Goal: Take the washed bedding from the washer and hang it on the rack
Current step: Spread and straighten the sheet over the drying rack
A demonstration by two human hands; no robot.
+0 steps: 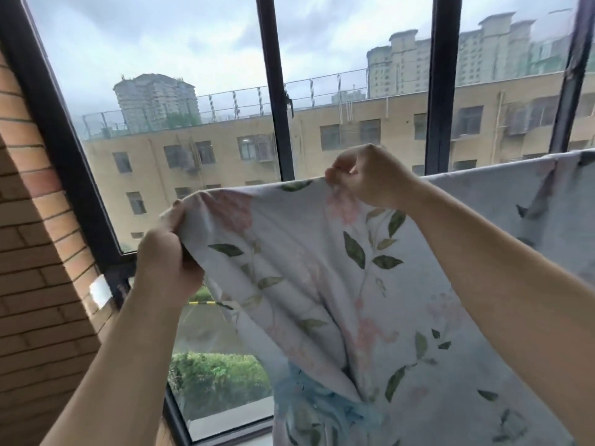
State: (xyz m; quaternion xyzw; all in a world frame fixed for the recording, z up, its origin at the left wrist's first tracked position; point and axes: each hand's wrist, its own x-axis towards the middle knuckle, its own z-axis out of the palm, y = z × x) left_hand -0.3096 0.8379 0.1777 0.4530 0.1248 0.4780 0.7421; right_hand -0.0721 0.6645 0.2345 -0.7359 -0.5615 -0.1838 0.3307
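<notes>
The floral bedding (322,268) hangs before the window (206,91), its long top edge running from 9 o'clock up toward 3 o'clock, and its lower part is cut off at 6 o'clock. The left hand (167,262) grips its 9 o'clock corner. The right hand (370,178) pinches the top edge near centre between its fingers (336,177). Whatever carries the edge at 3 o'clock is hidden by cloth.

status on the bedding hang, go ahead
Left hand grips left edge of floral sheet, right hand pinches top edge. Sheet held up before window, right part draped, support hidden. Nothing seen blocking.
</notes>
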